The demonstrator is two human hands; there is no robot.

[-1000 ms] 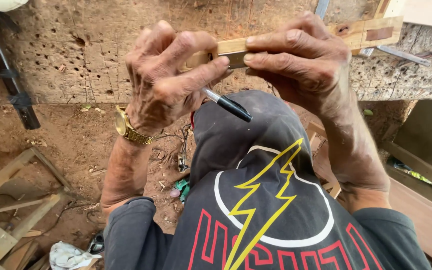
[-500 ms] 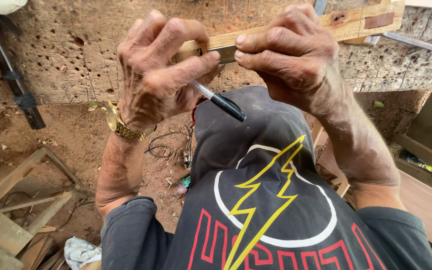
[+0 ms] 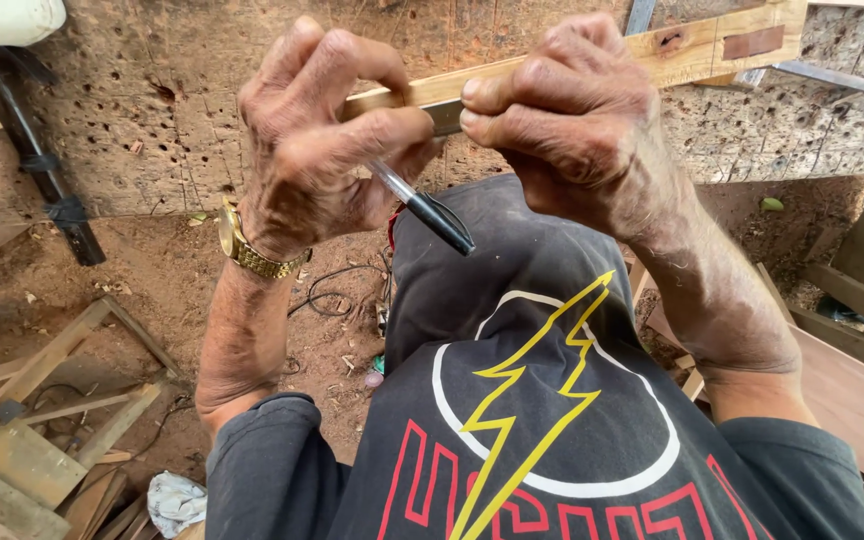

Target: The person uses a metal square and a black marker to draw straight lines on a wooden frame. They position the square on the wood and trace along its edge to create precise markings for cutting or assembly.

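My left hand (image 3: 317, 150) grips a clear pen with a black cap (image 3: 430, 210), its capped end pointing down to the right. The same hand's fingers also rest against a narrow wooden strip (image 3: 682, 52). My right hand (image 3: 562, 120) pinches that strip from the right, thumb and fingers closed over a metal ruler (image 3: 444, 115) lying along it. The strip runs up to the right over a worn, pitted workbench (image 3: 152, 110). A gold wristwatch (image 3: 247, 250) sits on my left wrist.
A black clamp bar (image 3: 42, 170) hangs at the bench's left edge. Wooden frames and offcuts (image 3: 42, 420) lie on the dirt floor at lower left, with a black cable (image 3: 337, 290) nearby. Boards (image 3: 852, 350) lean at the right. A metal strip (image 3: 832, 80) lies on the bench.
Both hands have shifted slightly up and left while keeping hold of the strip and pen. The view has tilted, showing more of the floor at lower left.
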